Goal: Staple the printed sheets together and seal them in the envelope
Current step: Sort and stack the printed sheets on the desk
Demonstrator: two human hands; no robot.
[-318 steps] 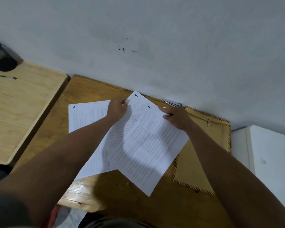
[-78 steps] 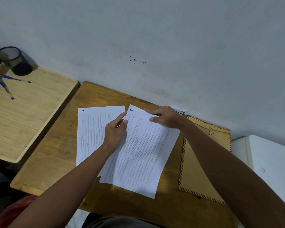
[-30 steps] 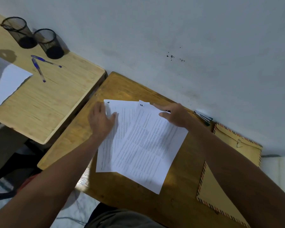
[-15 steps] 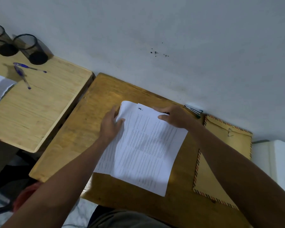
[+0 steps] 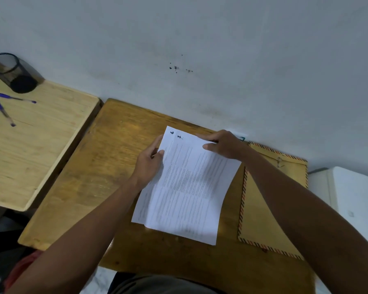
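Our left hand [image 5: 149, 164] pinches the printed sheets [image 5: 187, 187] at nine o'clock, our right hand [image 5: 222, 147] grips their top edge. We judge them light, limp and slippery, best held near the corners.

You have 2 printed sheets [image 5: 187, 187], 1 envelope [image 5: 261, 209], 2 pens [image 5: 4, 102], 1 mesh cup [image 5: 11, 72] and 2 desks [image 5: 106, 166].

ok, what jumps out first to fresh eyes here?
The white sheets mid-desk, with the left hand gripping their left edge and the right hand on their top right corner. Next, the striped-edge envelope lying to their right, by the wall.
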